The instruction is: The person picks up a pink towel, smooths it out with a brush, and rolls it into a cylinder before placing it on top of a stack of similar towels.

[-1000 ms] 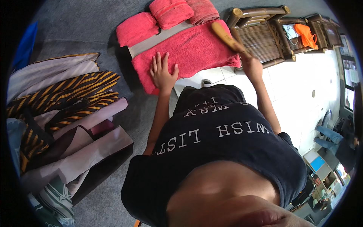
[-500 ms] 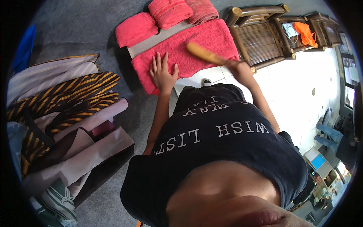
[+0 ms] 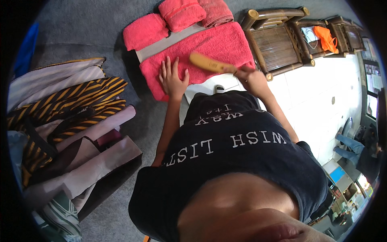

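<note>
A pink towel (image 3: 219,42) lies spread over a grey surface in front of me. My left hand (image 3: 174,80) rests flat on its left part, fingers spread. In my right hand (image 3: 254,82) is the handle of a wooden brush (image 3: 207,63), its broad back turned up and its head over the towel's near part. The brush's underside is hidden, so I cannot tell whether it touches the cloth. Beyond the spread towel sit a folded pink towel (image 3: 145,31), another folded pink towel (image 3: 182,15) and a duller rolled towel (image 3: 216,13).
To the left lies a pile of fabric, with black-and-yellow striped cloth (image 3: 80,97) and pale rolled cloth (image 3: 92,163). Bamboo chairs (image 3: 276,44) stand at the right, one bearing an orange bag (image 3: 325,39). White floor tiles (image 3: 314,92) lie below; another person (image 3: 354,147) is at far right.
My right hand has drawn the brush slightly left and toward me over the towel. My left hand stays in place.
</note>
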`<action>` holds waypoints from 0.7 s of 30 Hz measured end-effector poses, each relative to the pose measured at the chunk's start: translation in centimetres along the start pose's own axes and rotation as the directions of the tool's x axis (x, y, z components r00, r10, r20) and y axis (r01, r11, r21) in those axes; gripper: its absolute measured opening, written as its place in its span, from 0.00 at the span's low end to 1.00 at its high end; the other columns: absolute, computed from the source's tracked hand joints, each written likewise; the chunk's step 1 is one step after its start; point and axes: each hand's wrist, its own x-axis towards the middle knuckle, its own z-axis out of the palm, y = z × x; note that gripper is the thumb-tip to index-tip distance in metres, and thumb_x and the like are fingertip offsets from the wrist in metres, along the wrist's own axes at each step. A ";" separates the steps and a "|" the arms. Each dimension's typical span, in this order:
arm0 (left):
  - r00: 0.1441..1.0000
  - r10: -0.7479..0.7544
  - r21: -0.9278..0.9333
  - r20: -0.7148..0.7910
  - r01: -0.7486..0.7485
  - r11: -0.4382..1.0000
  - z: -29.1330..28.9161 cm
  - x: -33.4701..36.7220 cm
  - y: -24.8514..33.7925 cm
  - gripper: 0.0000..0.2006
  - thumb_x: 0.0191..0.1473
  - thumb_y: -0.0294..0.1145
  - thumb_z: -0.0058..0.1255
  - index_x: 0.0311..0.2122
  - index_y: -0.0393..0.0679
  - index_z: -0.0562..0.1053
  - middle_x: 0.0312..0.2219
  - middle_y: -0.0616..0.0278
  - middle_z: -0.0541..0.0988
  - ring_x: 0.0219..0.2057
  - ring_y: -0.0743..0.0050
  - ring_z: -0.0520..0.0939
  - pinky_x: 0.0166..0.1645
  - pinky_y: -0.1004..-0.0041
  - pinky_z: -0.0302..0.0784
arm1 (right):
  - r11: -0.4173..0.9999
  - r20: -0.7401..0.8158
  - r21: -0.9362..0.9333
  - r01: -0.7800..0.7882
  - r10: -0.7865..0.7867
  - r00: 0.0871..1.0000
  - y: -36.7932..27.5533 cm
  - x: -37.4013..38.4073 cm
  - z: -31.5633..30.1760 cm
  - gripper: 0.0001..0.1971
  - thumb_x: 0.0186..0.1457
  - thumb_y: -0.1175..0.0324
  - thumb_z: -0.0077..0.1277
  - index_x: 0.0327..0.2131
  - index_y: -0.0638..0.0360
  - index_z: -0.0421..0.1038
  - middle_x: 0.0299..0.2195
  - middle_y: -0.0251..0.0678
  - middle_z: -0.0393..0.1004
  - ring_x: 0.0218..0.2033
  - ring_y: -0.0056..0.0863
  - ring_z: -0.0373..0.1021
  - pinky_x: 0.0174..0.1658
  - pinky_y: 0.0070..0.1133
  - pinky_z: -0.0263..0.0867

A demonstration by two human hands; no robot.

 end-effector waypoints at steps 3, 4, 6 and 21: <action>1.000 -0.016 -0.025 0.009 0.017 1.000 -0.3 -0.1 0.3 0.30 0.48 0.46 0.52 0.58 0.58 0.65 0.62 0.57 0.60 0.62 0.52 0.59 0.59 0.46 0.54 | 0.998 0.117 0.057 0.000 -0.007 0.993 0.1 0.0 0.2 0.09 0.52 0.70 0.51 0.38 0.51 0.75 0.27 0.38 0.73 0.27 0.40 0.72 0.29 0.32 0.68; 1.000 -0.020 -0.029 0.014 0.021 0.999 -0.3 0.0 0.4 0.30 0.48 0.45 0.52 0.59 0.58 0.65 0.62 0.58 0.60 0.62 0.52 0.59 0.59 0.46 0.53 | 0.994 0.043 0.088 -0.072 0.068 0.997 1.0 -0.3 0.2 0.08 0.52 0.70 0.51 0.38 0.52 0.75 0.26 0.39 0.74 0.28 0.41 0.72 0.30 0.33 0.68; 1.000 -0.024 -0.036 0.012 0.024 0.999 -0.3 0.0 0.5 0.30 0.48 0.45 0.52 0.59 0.58 0.64 0.62 0.58 0.60 0.62 0.52 0.59 0.60 0.46 0.53 | 0.970 -0.055 0.176 -0.166 0.178 0.983 3.3 -0.3 -0.9 0.08 0.53 0.70 0.50 0.37 0.53 0.75 0.26 0.42 0.74 0.29 0.44 0.72 0.31 0.35 0.67; 1.000 -0.007 0.025 -0.001 0.007 1.000 -0.1 -0.1 0.2 0.30 0.48 0.47 0.51 0.58 0.57 0.65 0.61 0.55 0.61 0.61 0.51 0.61 0.59 0.48 0.56 | 0.984 0.013 0.168 -0.058 0.057 0.998 1.6 -0.3 -1.5 0.08 0.52 0.69 0.51 0.37 0.46 0.76 0.29 0.37 0.74 0.30 0.41 0.73 0.34 0.32 0.70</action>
